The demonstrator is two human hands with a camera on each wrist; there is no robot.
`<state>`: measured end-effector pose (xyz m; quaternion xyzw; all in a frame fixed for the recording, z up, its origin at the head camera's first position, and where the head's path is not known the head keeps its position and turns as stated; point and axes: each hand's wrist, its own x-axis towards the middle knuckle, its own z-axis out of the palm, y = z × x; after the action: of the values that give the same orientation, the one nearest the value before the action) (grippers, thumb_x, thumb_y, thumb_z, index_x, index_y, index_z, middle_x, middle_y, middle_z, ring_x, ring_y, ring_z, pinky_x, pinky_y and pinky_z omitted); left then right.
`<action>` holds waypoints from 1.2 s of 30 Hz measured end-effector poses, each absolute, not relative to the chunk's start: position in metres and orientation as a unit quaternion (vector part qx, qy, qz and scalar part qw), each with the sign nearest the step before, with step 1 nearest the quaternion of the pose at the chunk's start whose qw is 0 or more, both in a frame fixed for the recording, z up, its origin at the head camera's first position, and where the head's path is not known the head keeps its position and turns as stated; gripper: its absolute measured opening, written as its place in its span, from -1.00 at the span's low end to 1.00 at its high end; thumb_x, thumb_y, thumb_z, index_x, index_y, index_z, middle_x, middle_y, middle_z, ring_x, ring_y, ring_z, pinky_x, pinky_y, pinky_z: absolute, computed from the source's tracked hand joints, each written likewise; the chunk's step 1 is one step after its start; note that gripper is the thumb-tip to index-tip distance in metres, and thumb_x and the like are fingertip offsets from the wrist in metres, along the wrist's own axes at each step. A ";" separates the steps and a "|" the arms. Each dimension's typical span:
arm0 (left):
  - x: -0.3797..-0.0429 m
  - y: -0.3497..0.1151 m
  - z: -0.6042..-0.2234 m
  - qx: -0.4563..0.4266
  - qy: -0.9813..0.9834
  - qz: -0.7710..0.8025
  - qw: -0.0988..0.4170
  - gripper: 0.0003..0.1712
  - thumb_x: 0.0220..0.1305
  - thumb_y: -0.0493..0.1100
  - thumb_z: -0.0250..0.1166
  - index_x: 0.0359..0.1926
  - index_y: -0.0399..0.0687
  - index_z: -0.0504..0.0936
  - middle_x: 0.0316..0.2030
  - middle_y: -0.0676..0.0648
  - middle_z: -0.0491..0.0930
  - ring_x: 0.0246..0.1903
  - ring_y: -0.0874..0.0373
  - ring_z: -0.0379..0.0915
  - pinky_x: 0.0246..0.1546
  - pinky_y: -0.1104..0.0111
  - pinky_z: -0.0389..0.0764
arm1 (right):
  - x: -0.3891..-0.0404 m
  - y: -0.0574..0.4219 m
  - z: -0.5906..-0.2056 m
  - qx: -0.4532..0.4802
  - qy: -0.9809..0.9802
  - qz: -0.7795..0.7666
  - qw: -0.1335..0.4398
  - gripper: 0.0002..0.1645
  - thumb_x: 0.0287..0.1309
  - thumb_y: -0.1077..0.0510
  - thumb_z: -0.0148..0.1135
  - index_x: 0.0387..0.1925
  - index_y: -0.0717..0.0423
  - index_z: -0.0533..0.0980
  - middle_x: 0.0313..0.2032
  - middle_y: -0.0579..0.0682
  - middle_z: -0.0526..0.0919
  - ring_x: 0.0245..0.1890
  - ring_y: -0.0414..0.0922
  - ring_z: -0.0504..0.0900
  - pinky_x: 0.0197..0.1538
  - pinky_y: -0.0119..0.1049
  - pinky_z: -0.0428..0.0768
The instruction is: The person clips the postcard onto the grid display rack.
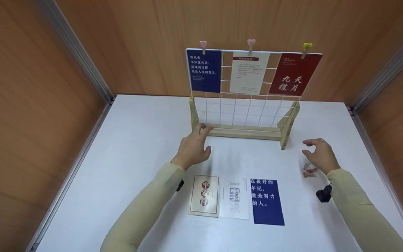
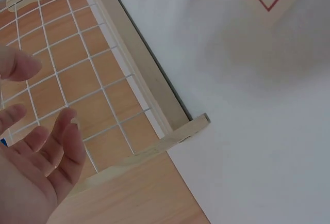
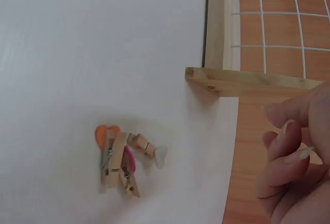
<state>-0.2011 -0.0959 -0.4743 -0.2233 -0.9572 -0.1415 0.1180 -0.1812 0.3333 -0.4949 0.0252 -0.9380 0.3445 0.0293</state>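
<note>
A white wire grid (image 1: 248, 110) stands in a wooden base (image 1: 247, 133). Heart-topped clothespins, two pink and one yellow (image 1: 306, 47), clip a blue card (image 1: 205, 73), a white card (image 1: 248, 75) and a red card (image 1: 294, 75) along its top. My left hand (image 1: 194, 145) is in front of the base's left end, fingers loosely bent and holding nothing. To the right of the base my right hand (image 1: 320, 154) hovers near a small pile of wooden clothespins (image 3: 117, 159), thumb and fingers apart. Orange, magenta and white hearts show on the pile.
Three cards lie in a row nearer me: a cream card (image 1: 204, 196) with red characters, a white "Good Luck" card (image 1: 234, 199) and a blue card (image 1: 267, 203) with white writing. Wood-grain panels (image 1: 145, 45) enclose the white table (image 1: 117, 147) at the back and sides.
</note>
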 end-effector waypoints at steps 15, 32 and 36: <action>-0.169 -0.116 -0.501 -0.240 -0.961 -0.109 -0.087 0.09 -0.11 0.19 0.59 0.43 0.02 0.35 0.21 -0.14 0.39 -0.16 0.00 0.56 -0.24 0.13 0.65 | -0.182 0.348 -0.512 -0.027 -0.950 0.286 -0.119 -0.31 0.25 0.14 0.31 0.24 0.53 0.34 0.12 0.53 0.33 0.10 0.39 0.39 0.20 0.34 0.31; -0.146 -0.116 -0.524 -0.218 -0.958 -0.100 -0.156 0.10 -0.30 0.13 0.68 0.36 0.10 0.45 0.20 -0.15 0.43 -0.02 -0.03 0.50 0.02 0.11 0.59 | -0.182 0.352 -0.521 -0.021 -0.949 0.274 -0.152 -0.40 0.24 0.20 0.25 0.17 0.57 0.39 0.04 0.48 0.48 -0.01 0.33 0.51 0.12 0.30 0.40; -0.145 -0.115 -0.530 -0.211 -0.959 -0.103 -0.161 -0.02 -0.29 0.10 0.69 0.26 0.12 0.53 0.16 -0.16 0.47 -0.09 -0.02 0.55 -0.01 0.09 0.60 | -0.180 0.355 -0.524 0.008 -0.957 0.262 -0.124 -0.43 0.18 0.22 0.25 0.11 0.59 0.43 -0.03 0.47 0.54 0.05 0.43 0.48 0.10 0.32 0.42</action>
<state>-0.1449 -0.1149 -0.5295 -0.2113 -0.9585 -0.1035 -0.1608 -0.1803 0.3547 -0.5240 0.0083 -0.9569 0.2625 -0.1242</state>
